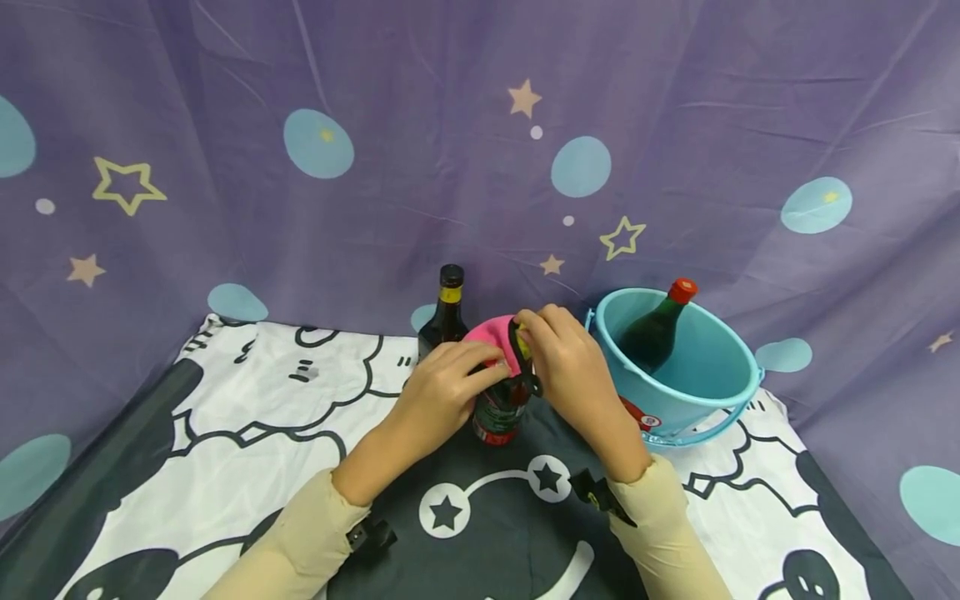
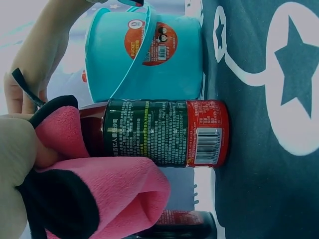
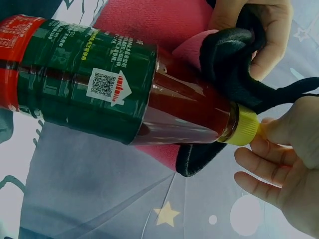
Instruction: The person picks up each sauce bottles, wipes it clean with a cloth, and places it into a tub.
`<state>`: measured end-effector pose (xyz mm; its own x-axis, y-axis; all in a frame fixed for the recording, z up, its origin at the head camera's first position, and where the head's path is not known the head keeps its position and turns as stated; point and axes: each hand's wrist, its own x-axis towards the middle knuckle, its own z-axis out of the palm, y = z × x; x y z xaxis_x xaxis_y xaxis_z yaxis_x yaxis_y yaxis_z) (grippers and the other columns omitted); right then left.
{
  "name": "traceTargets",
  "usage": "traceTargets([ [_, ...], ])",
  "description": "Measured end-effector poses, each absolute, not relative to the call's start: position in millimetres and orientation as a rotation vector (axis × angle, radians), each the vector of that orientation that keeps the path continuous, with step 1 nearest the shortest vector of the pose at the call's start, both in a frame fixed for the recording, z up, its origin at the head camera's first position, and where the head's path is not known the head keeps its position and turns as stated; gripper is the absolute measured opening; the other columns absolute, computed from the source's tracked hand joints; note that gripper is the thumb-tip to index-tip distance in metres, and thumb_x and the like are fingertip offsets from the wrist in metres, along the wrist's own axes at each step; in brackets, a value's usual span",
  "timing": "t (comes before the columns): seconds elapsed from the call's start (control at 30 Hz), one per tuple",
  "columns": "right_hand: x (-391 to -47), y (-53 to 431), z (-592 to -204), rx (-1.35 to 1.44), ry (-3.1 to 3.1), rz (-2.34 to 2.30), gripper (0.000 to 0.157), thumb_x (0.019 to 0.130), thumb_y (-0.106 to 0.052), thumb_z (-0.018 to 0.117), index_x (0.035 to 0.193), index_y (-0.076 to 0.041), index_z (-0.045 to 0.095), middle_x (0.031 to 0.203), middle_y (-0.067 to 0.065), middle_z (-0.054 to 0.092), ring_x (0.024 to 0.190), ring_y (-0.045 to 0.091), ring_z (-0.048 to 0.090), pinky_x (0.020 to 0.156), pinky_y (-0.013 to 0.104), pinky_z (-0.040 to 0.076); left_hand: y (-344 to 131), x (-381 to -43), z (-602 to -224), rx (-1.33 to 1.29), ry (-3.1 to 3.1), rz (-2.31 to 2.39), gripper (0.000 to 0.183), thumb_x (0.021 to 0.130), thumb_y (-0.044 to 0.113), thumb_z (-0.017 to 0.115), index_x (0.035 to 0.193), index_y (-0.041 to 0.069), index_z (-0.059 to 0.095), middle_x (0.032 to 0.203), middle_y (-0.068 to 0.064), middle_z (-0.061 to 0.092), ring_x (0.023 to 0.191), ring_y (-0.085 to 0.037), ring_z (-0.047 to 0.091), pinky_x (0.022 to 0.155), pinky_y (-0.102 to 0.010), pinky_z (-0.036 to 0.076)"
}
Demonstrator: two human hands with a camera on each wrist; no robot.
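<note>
A bottle [image 1: 498,412] with a green and red label, dark red contents and a yellow cap [image 3: 245,125] stands upright on the cover. My left hand [image 1: 442,392] pinches a pink cloth [image 2: 119,189] with black edging, draped around the bottle's upper part. In the right wrist view, fingers of the left hand [image 3: 274,30] grip the cloth's black edge. My right hand [image 1: 566,358] pinches the yellow cap between thumb and forefinger, its other fingers loosely bent. A black strap hangs from the cloth beside the cap. The cloth hides part of the bottle's neck in the head view.
Behind on the left stands a dark bottle [image 1: 450,312] with a black cap. A light blue bucket [image 1: 622,367] on the right contains a tilted green bottle [image 1: 656,333] with a red cap. A purple curtain [image 1: 420,150] hangs behind the patterned cover [image 1: 285,467].
</note>
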<state>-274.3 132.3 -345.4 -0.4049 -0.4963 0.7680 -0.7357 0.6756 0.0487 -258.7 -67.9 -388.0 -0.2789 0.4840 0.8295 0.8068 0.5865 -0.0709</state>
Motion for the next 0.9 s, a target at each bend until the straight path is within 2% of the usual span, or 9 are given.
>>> traceTargets([
  [0.27, -274.2, 131.8, -345.4, 0.945, -2.08, 0.376, 0.017, 0.097, -0.005, 0.064, 0.112, 0.002, 0.068, 0.088, 0.011, 0.058, 0.075, 0.024, 0.051, 0.064, 0.033, 0.047, -69.8, -260.7, -390.5, -1.038, -1.944, -0.464, 0.044, 0.072, -0.015, 0.073, 0.105, 0.012, 0.08, 0.11, -0.006, 0.074, 0.103, -0.021, 0.07, 0.085, -0.035, 0.057],
  [0.4, -275.0, 131.2, -345.0, 0.942, -2.073, 0.374, 0.016, 0.097, -0.004, 0.064, 0.111, 0.003, 0.068, 0.088, 0.011, 0.057, 0.075, 0.024, 0.051, 0.064, 0.034, 0.047, -71.7, -261.5, -389.9, -1.046, -1.946, -0.466, 0.046, 0.069, -0.017, 0.072, 0.104, 0.012, 0.08, 0.11, -0.005, 0.075, 0.102, -0.021, 0.071, 0.085, -0.035, 0.057],
  [0.9, -273.9, 129.9, -345.5, 0.921, -2.079, 0.379, 0.014, 0.098, -0.005, 0.063, 0.109, 0.002, 0.068, 0.087, 0.01, 0.057, 0.074, 0.023, 0.051, 0.063, 0.033, 0.047, -73.6, -261.9, -387.4, -1.068, -1.936, -0.469, 0.047, 0.068, -0.018, 0.067, 0.102, 0.012, 0.081, 0.107, -0.002, 0.077, 0.101, -0.019, 0.071, 0.083, -0.034, 0.056],
])
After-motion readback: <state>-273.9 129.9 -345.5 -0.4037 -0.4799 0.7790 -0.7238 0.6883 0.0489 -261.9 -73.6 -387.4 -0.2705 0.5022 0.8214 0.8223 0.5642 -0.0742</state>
